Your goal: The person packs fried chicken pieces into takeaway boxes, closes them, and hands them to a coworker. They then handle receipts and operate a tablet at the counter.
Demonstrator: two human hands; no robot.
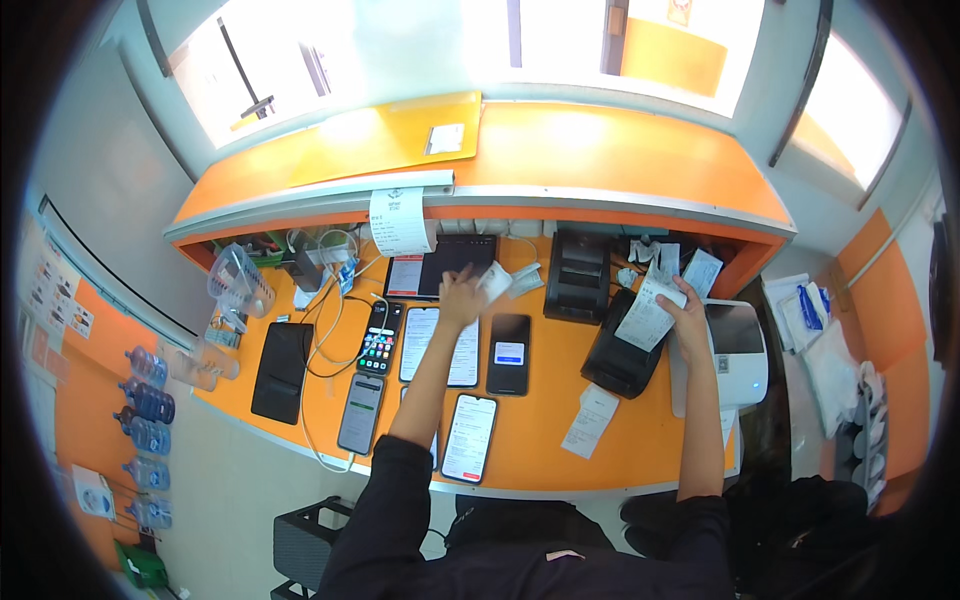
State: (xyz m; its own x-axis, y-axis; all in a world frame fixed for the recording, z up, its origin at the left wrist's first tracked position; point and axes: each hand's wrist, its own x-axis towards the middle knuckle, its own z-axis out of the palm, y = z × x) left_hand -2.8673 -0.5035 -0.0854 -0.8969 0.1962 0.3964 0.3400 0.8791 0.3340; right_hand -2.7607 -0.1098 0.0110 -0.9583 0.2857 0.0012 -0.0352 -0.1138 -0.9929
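My left hand (459, 300) hangs over the lower right part of a tablet (457, 255), its fingers pointing at the screen. A crumpled paper slip (493, 282), blurred like the hand, is held at its thumb side. My right hand (685, 321) pinches a long printed receipt (643, 324) between thumb and fingers. That receipt hangs above a black receipt printer (622, 367), covering part of it. Below my left forearm lies a large phone or tablet (420, 337) with a lit white screen, partly hidden. A dark phone (509, 375) showing a pop-up lies right of it.
More phones (469, 439) lie along the desk's front. Cables cross a black tablet (281, 375) at left. A second black printer (576, 277) and a white printer (739, 352) stand at right. Receipts (590, 424) lie near the front; another receipt (397, 221) hangs from the shelf rail (322, 193).
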